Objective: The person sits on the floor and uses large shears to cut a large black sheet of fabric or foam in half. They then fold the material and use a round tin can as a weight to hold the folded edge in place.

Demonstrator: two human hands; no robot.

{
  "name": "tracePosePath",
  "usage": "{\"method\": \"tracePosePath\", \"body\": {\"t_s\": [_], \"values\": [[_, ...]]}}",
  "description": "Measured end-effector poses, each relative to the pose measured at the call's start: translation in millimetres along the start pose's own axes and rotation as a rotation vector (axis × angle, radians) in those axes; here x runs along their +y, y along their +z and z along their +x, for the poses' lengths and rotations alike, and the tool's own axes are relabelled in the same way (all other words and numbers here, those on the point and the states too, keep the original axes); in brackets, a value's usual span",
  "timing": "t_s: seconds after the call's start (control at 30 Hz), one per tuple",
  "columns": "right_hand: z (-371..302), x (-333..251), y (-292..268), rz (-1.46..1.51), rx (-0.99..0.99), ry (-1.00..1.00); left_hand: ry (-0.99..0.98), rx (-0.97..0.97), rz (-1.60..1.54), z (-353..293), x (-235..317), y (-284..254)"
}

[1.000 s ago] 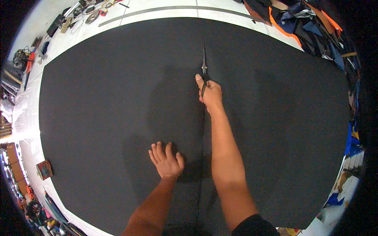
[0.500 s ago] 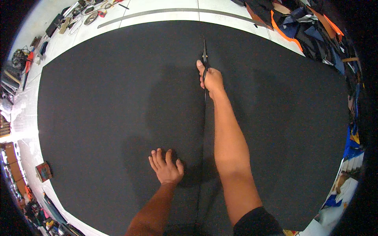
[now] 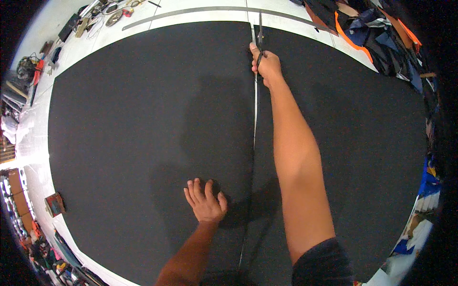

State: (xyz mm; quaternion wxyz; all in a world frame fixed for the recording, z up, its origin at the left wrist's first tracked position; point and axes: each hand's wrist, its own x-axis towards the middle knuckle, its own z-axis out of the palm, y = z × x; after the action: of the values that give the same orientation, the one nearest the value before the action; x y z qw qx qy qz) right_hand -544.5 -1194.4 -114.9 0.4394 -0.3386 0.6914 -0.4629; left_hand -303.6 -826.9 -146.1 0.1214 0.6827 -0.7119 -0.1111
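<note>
black sheet [image 3: 119, 119] under spread left hand [image 3: 206, 206]; right hand [image 3: 270, 66] (farther ahead) curled round scissors [image 3: 260, 37].

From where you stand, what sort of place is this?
Probably a sewing or upholstery workshop: scissors in the right hand, a broad slit sheet of black material, and heaped scraps beyond.

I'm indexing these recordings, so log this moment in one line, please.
left hand: spread on sheet | right hand: holding scissors | sheet: black, slit through far edge | strip: grey, beyond sheet
</note>
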Motion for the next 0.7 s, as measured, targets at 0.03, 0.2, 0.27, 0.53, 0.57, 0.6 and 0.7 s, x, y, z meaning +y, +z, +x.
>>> {"method": "tracePosePath", "body": {"t_s": [0.03,0.2,0.27,0.53,0.57,0.6,0.7], "values": [[-14,-3,-1,0.049,0.004,-0.027,-0.005,0.001,-0.005,0,0,1],[-192,53,-47,0.010,0.141,-0.001,-0.049,-0.004,-0.010,0,-6,0],[-304,112,-98,-0.190,0.220,0.001,-0.053,0.007,-0.018,-3,-7,0],[-662,232,-203,-0.972,0.326,0.235,-0.040,0.105,-0.015,5,-7,6],[-675,243,-200,-0.955,0.327,0.164,-0.036,0.113,-0.022,6,-6,5],[-682,262,-198,-1.005,0.425,0.064,-0.029,0.126,-0.024,6,-5,5],[-692,308,-193,-1.160,0.638,-0.077,0.042,0.198,-0.016,8,-1,13]]}}
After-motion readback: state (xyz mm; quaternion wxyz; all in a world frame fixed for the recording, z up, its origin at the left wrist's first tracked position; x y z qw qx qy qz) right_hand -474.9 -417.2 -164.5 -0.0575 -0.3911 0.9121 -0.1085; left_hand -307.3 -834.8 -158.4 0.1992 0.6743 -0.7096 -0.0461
